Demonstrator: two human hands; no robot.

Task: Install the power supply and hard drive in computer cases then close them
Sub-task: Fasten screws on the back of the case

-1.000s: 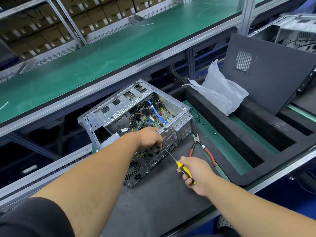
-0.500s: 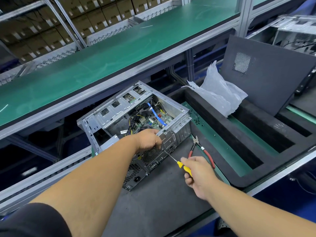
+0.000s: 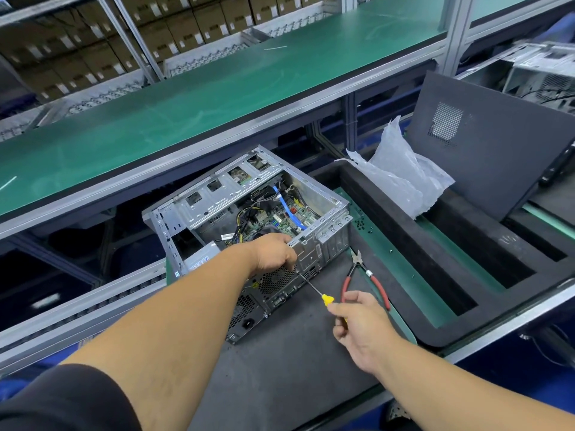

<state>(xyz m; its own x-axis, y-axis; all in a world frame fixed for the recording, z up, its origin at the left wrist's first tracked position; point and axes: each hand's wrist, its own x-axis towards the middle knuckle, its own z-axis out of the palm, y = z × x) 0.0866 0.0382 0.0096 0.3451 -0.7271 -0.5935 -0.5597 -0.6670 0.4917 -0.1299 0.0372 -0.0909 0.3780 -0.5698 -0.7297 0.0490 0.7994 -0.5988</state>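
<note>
An open metal computer case (image 3: 323, 209) lies on its side on the dark foam mat (image 3: 280, 368), its motherboard and cables exposed. The grey power supply (image 3: 202, 259) sits in its near left corner. My left hand (image 3: 273, 253) grips the case's rear top edge. My right hand (image 3: 357, 321) holds a yellow-handled screwdriver (image 3: 325, 298) whose thin shaft reaches up to the rear panel just below my left hand. The case's black side panel (image 3: 497, 157) leans upright at the far right.
Red-handled cutters (image 3: 364, 275) lie on the mat right of the case. A crumpled plastic bag (image 3: 401, 175) sits in the black foam tray (image 3: 466, 259). A green conveyor shelf (image 3: 217, 98) runs behind. Another open case (image 3: 544, 76) stands at far right.
My right hand has eased back slightly along the screwdriver handle, fingers loosening. The left hand keeps its hold on the case edge. The view shifted a little.
</note>
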